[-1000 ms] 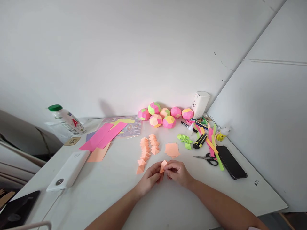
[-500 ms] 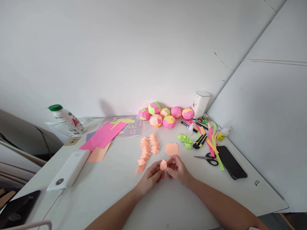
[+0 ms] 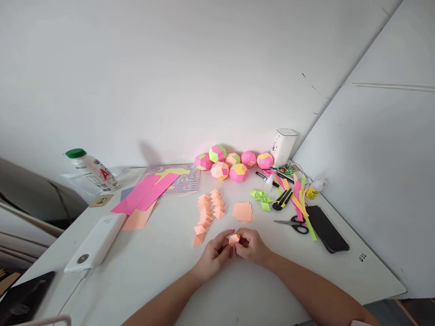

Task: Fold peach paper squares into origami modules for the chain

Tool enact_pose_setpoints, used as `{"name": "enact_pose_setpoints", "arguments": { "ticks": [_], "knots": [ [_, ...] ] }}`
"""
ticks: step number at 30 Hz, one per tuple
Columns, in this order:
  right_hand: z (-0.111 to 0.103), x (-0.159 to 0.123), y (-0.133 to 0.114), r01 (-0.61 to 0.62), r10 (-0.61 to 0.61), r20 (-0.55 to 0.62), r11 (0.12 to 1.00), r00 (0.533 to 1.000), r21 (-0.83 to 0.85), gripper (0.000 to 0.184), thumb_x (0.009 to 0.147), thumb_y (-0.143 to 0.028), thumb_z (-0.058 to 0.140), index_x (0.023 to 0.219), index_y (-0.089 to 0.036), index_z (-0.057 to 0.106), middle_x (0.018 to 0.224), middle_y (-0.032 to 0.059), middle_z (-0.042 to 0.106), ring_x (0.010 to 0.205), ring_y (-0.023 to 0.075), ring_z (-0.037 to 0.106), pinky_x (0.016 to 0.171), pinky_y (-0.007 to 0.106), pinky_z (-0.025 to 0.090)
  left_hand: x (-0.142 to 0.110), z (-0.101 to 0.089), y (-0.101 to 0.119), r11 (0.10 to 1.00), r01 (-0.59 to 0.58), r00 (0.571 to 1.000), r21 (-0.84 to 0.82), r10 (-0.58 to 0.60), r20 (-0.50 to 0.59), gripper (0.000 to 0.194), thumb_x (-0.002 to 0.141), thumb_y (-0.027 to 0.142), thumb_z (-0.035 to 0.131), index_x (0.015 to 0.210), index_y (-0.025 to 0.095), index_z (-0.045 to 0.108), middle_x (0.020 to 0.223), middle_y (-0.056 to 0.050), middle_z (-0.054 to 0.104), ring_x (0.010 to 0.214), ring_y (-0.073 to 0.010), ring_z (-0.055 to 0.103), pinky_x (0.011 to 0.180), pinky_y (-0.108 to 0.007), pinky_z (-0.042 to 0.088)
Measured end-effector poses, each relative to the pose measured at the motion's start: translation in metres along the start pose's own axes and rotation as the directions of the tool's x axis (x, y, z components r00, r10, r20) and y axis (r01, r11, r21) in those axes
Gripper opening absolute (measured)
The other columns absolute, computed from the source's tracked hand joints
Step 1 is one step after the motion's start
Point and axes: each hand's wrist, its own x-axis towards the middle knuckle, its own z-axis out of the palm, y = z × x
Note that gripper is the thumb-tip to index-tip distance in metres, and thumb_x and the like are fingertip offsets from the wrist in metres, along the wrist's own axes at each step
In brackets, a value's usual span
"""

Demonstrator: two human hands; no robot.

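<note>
A small folded piece of peach paper [image 3: 234, 239] is pinched between both hands, low over the table. My left hand [image 3: 214, 254] grips its left side, and my right hand [image 3: 253, 246] holds the right side; the fingertips partly cover it. Just beyond the hands lies a stack of peach paper squares [image 3: 242, 212]. Two rows of folded peach paper units [image 3: 205, 210] stand to the left of the stack. Several folded green paper units [image 3: 261, 198] sit to its right.
Finished paper balls [image 3: 219, 170] line the wall. Scissors [image 3: 295, 223], a box cutter [image 3: 282, 199], paper strips [image 3: 299, 194], a glue bottle [image 3: 315, 188] and a black phone [image 3: 327, 228] lie right. Left are pink paper sheets [image 3: 149, 192], a white power bank [image 3: 97, 242] and a bottle [image 3: 95, 171].
Both hands have turned and tilted the folded peach paper and brought it slightly lower. The view has shifted a little; the other things on the table stay in place.
</note>
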Motion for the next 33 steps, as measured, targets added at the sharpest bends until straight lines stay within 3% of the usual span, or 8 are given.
{"name": "enact_pose_setpoints", "arguments": {
  "ticks": [8, 13, 17, 20, 23, 27, 29, 33],
  "knots": [
    [-0.0012, -0.0021, -0.0032, -0.033, 0.031, 0.024, 0.996, 0.999, 0.081, 0.007, 0.068, -0.01, 0.052, 0.069, -0.017, 0.052, 0.053, -0.0029, 0.056, 0.048, 0.0127, 0.055, 0.047, 0.024, 0.044, 0.0, -0.0035, 0.0058, 0.977, 0.135, 0.988, -0.168, -0.145, -0.051, 0.043, 0.074, 0.022, 0.051, 0.117, 0.016, 0.049, 0.054, 0.008, 0.039, 0.052, -0.0107, 0.042, 0.053, -0.024, 0.032],
    [-0.0062, -0.0006, -0.0077, -0.015, 0.007, 0.031, 0.96, 1.0, 0.279, 0.005, 0.079, -0.022, 0.05, 0.078, -0.018, 0.048, 0.06, -0.003, 0.056, 0.05, 0.0117, 0.055, 0.046, 0.024, 0.045, -0.0006, -0.0081, 0.0043, 0.964, 0.176, 0.976, -0.2, -0.198, -0.092, 0.044, 0.071, 0.023, 0.051, 0.115, 0.016, 0.051, 0.052, 0.009, 0.035, 0.046, -0.008, 0.031, 0.047, -0.022, 0.025],
    [-0.0062, -0.0003, -0.0072, -0.02, 0.011, 0.034, 0.957, 0.999, 0.289, 0.017, 0.08, -0.033, 0.058, 0.085, -0.018, 0.05, 0.066, -0.0033, 0.055, 0.051, 0.0104, 0.056, 0.048, 0.023, 0.045, 0.0, -0.0066, 0.0059, 0.972, 0.18, 0.983, -0.149, -0.185, -0.021, 0.042, 0.075, 0.027, 0.053, 0.116, 0.017, 0.05, 0.056, 0.008, 0.038, 0.044, -0.0067, 0.028, 0.046, -0.022, 0.023],
    [-0.0043, 0.0007, -0.0033, -0.026, 0.024, 0.011, 0.973, 1.0, 0.229, 0.018, 0.078, -0.032, 0.062, 0.078, -0.017, 0.054, 0.058, -0.0045, 0.054, 0.048, 0.0097, 0.054, 0.047, 0.022, 0.045, 0.0011, -0.0039, 0.0065, 0.982, 0.15, 0.984, -0.119, -0.16, -0.083, 0.042, 0.077, 0.031, 0.055, 0.116, 0.017, 0.049, 0.058, 0.008, 0.035, 0.048, -0.0079, 0.031, 0.048, -0.021, 0.027],
    [-0.0036, 0.0022, -0.0014, -0.007, 0.015, -0.031, 0.969, 0.999, 0.248, 0.019, 0.076, -0.033, 0.064, 0.076, -0.016, 0.055, 0.059, -0.0037, 0.056, 0.048, 0.0102, 0.055, 0.047, 0.023, 0.046, 0.0019, -0.0022, 0.0062, 0.988, 0.111, 0.982, -0.108, -0.125, -0.139, 0.043, 0.078, 0.035, 0.058, 0.117, 0.019, 0.048, 0.069, 0.005, 0.044, 0.054, -0.0092, 0.04, 0.051, -0.022, 0.034],
    [-0.0048, 0.0024, -0.0042, 0.006, 0.012, -0.078, 0.972, 0.997, 0.236, 0.018, 0.075, -0.034, 0.065, 0.077, -0.016, 0.06, 0.061, -0.0014, 0.06, 0.052, 0.012, 0.057, 0.05, 0.025, 0.048, 0.0035, -0.0015, 0.0052, 0.987, 0.144, 0.984, -0.07, -0.15, -0.092, 0.026, 0.083, 0.043, 0.053, 0.089, 0.018, 0.056, 0.063, 0.004, 0.049, 0.052, -0.0097, 0.043, 0.05, -0.022, 0.034],
    [-0.0051, 0.0015, -0.0054, 0.022, -0.007, -0.07, 0.975, 0.998, 0.221, 0.016, 0.076, -0.031, 0.065, 0.077, -0.016, 0.063, 0.061, -0.0011, 0.06, 0.054, 0.0127, 0.058, 0.052, 0.026, 0.049, 0.0053, -0.0015, 0.0049, 0.985, 0.147, 0.981, -0.092, -0.157, -0.114, 0.03, 0.083, 0.046, 0.052, 0.074, 0.017, 0.051, 0.057, 0.004, 0.049, 0.05, -0.0095, 0.043, 0.049, -0.022, 0.034],
    [-0.0035, -0.0005, -0.0032, 0.088, -0.086, -0.018, 0.978, 0.996, 0.188, 0.011, 0.078, -0.023, 0.06, 0.081, -0.016, 0.068, 0.068, 0.0009, 0.062, 0.058, 0.0131, 0.06, 0.053, 0.026, 0.05, 0.0091, -0.0023, 0.0056, 0.971, 0.169, 0.967, -0.171, -0.197, -0.162, 0.033, 0.081, 0.05, 0.053, 0.072, 0.018, 0.048, 0.053, 0.005, 0.051, 0.047, -0.0099, 0.045, 0.048, -0.022, 0.036]
  ]
}}
